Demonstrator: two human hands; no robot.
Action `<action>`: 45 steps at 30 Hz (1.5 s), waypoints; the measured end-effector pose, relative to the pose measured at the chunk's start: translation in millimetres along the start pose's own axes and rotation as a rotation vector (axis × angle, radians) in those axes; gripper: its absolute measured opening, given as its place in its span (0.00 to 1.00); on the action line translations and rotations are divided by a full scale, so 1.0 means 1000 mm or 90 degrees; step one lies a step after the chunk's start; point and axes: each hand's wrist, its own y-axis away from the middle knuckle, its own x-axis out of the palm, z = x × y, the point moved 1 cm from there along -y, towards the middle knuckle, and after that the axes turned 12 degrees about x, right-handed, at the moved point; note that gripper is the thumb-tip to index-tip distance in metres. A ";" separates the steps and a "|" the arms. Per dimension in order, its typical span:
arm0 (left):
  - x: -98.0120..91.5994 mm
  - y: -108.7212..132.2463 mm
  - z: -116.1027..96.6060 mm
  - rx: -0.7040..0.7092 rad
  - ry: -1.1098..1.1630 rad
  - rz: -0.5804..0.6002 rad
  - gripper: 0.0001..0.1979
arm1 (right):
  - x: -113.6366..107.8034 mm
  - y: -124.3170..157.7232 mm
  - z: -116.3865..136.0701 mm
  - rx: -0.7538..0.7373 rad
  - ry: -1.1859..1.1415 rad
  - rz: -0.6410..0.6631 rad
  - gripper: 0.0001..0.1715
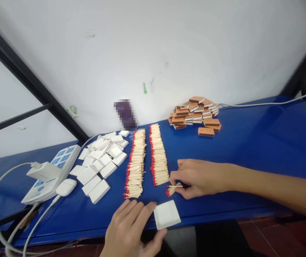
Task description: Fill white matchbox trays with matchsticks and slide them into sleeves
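Observation:
My left hand (131,228) rests at the table's front edge, with thumb and forefinger closed on a white inner matchbox tray (167,214). My right hand (198,177) lies on the blue table (262,142), its fingers pinched on a small bundle of red-tipped matches (172,189). That bundle sits just beside the near end of the right row of matches (158,154). A second row of matches (136,164) lies to its left.
Several white inner trays (101,160) are heaped left of the rows. A pile of orange matchbox sleeves (195,114) sits at the back by the wall. A white power strip (52,171) with plugs and cables lies at far left.

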 end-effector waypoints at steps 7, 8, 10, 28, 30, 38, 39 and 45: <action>0.000 -0.001 -0.001 -0.007 0.004 -0.006 0.14 | 0.004 -0.004 -0.002 -0.054 -0.019 -0.013 0.06; 0.000 -0.001 -0.002 -0.007 0.006 -0.009 0.14 | 0.003 -0.004 -0.002 -0.068 -0.013 -0.023 0.07; 0.000 -0.001 -0.003 -0.011 0.013 -0.008 0.14 | 0.002 -0.003 0.001 -0.090 0.022 -0.051 0.09; 0.003 0.001 -0.003 -0.011 0.017 -0.003 0.13 | -0.004 -0.001 0.001 -0.081 -0.108 -0.004 0.11; 0.003 0.001 -0.003 -0.012 0.020 -0.005 0.13 | -0.004 -0.002 0.000 -0.071 -0.149 0.007 0.10; 0.002 0.001 -0.002 -0.012 0.012 -0.005 0.14 | -0.004 -0.005 -0.001 -0.058 -0.211 0.012 0.11; 0.002 0.001 -0.002 -0.013 0.013 -0.004 0.13 | -0.003 -0.005 -0.001 -0.056 -0.215 0.010 0.11; 0.003 0.003 -0.001 -0.010 0.020 -0.004 0.13 | -0.002 -0.006 0.001 -0.050 -0.234 0.000 0.09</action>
